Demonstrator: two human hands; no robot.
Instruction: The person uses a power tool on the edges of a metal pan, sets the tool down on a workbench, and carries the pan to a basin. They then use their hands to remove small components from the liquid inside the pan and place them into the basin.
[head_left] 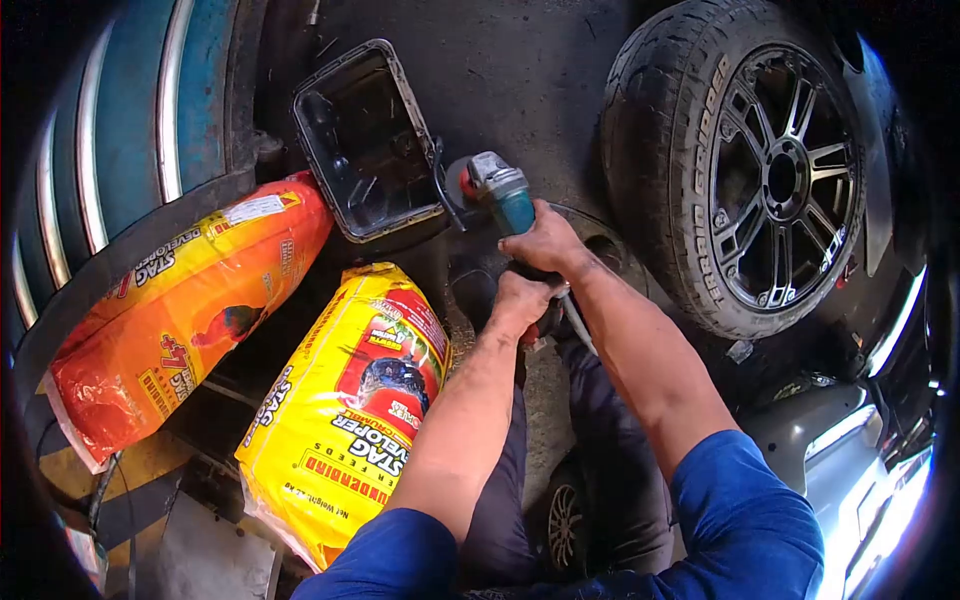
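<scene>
Both of my hands grip an angle grinder with a teal body and a silver metal head. My right hand wraps round the body, farther forward. Behind it, my left hand is closed round the dark rear part. A reddish disc shows at the left side of the head, partly hidden. The grinder's cord trails down beside my right forearm. Left of the grinder lies a dark rectangular oil pan, open side up, its rim metallic. The disc is near the pan's right edge; contact cannot be made out.
A yellow feed sack stands left of my left arm, with an orange-red feed sack beyond it. A large tyre on a black-and-silver wheel is at the right. Blue metal panelling fills the upper left.
</scene>
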